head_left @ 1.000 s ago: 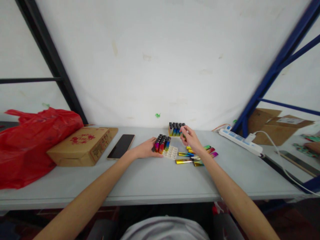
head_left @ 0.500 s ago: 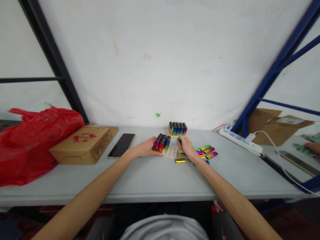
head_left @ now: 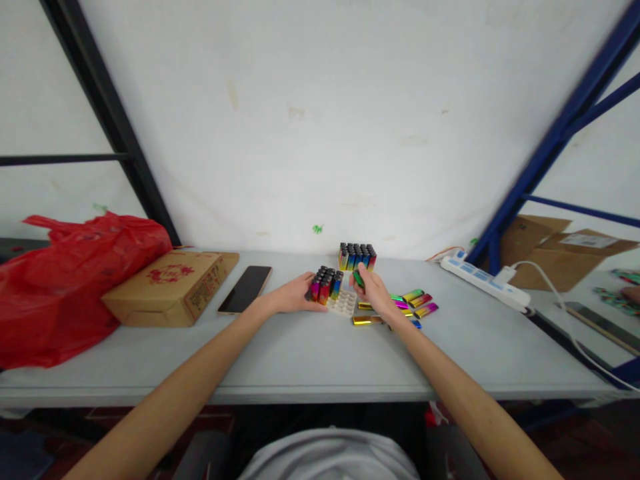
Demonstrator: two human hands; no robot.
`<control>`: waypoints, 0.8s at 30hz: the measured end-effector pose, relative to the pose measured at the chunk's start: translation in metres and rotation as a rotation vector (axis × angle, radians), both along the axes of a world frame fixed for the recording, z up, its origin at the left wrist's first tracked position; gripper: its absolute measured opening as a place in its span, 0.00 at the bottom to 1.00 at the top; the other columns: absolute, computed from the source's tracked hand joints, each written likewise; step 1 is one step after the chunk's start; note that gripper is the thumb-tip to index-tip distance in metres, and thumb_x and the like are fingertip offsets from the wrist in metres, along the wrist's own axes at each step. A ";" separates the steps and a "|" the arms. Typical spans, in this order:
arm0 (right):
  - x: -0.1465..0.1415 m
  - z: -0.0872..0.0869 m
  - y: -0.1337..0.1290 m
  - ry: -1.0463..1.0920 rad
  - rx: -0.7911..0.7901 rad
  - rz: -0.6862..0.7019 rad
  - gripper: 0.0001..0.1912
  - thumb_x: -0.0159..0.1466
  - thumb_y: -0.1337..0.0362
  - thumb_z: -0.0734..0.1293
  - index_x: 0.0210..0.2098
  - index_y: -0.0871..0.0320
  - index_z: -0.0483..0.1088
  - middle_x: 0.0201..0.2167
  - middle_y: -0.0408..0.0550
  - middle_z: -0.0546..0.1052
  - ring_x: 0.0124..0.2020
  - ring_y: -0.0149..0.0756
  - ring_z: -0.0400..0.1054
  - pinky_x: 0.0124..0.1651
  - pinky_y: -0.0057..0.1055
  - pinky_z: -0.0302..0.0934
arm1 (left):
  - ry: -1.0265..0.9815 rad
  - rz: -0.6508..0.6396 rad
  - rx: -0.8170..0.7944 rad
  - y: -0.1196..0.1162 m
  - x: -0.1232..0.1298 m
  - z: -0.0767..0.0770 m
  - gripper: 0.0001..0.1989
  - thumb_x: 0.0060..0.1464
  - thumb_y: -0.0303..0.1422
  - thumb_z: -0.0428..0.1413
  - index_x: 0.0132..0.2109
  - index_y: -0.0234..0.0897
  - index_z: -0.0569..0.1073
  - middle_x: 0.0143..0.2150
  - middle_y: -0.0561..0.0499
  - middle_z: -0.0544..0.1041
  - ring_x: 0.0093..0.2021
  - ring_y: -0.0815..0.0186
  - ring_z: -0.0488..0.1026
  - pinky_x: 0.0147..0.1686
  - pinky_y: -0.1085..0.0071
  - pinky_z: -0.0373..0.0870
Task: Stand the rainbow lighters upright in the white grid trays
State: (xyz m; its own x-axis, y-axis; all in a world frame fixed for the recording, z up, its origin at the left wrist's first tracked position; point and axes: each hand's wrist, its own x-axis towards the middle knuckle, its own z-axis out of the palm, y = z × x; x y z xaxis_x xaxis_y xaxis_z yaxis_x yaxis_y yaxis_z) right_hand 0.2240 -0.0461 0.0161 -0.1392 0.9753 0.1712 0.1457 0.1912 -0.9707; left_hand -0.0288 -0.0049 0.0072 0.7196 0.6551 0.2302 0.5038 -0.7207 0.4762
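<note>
Shiny, rainbow-coloured lighters with black ends stand upright in rows on the left part of a white tray with round hollows. My left hand is closed round the left side of this group, thumb in front and fingers behind. Above the tray's right side, my right hand pinches a green lighter, its far part hidden by the fingers. More shiny lighters lie loose beside and partly under my right wrist. Behind stands a second block of upright lighters.
A phone lies left of my left hand, by a cardboard box and a red plastic bag. On the right sit a white power strip with a cable and an open carton. Another person's hand shows at the far right edge.
My right hand has risen slightly with the green lighter, and more of the lighter shows. My left hand keeps its hold. The whole view has shifted a little.
</note>
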 end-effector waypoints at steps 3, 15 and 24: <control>0.004 0.005 -0.004 -0.078 0.158 0.002 0.32 0.68 0.34 0.53 0.39 0.56 0.70 0.22 0.39 0.67 0.21 0.32 0.61 0.26 0.29 0.57 | -0.015 -0.014 0.002 0.001 0.000 -0.002 0.38 0.50 0.54 0.66 0.62 0.37 0.72 0.59 0.41 0.73 0.58 0.49 0.70 0.63 0.56 0.65; 0.000 0.007 -0.014 -0.451 0.527 -0.085 0.19 0.70 0.47 0.64 0.34 0.56 0.72 0.25 0.43 0.77 0.27 0.35 0.70 0.35 0.31 0.63 | -0.028 0.029 -0.028 0.000 0.000 -0.002 0.38 0.48 0.54 0.67 0.60 0.36 0.72 0.56 0.41 0.73 0.56 0.49 0.72 0.60 0.56 0.69; -0.003 -0.003 -0.007 -0.714 0.562 0.005 0.22 0.72 0.44 0.61 0.35 0.55 0.72 0.24 0.45 0.76 0.23 0.35 0.67 0.30 0.29 0.53 | -0.030 0.051 -0.029 -0.002 0.000 -0.001 0.39 0.47 0.54 0.67 0.60 0.36 0.72 0.56 0.41 0.74 0.55 0.49 0.73 0.59 0.57 0.70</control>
State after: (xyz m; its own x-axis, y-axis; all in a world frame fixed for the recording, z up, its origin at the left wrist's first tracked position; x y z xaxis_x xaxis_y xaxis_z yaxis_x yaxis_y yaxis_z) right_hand 0.2213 -0.0529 0.0135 -0.3990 0.7731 0.4931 0.6744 0.6118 -0.4133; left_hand -0.0291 -0.0068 0.0066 0.6784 0.6973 0.2314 0.5244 -0.6801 0.5123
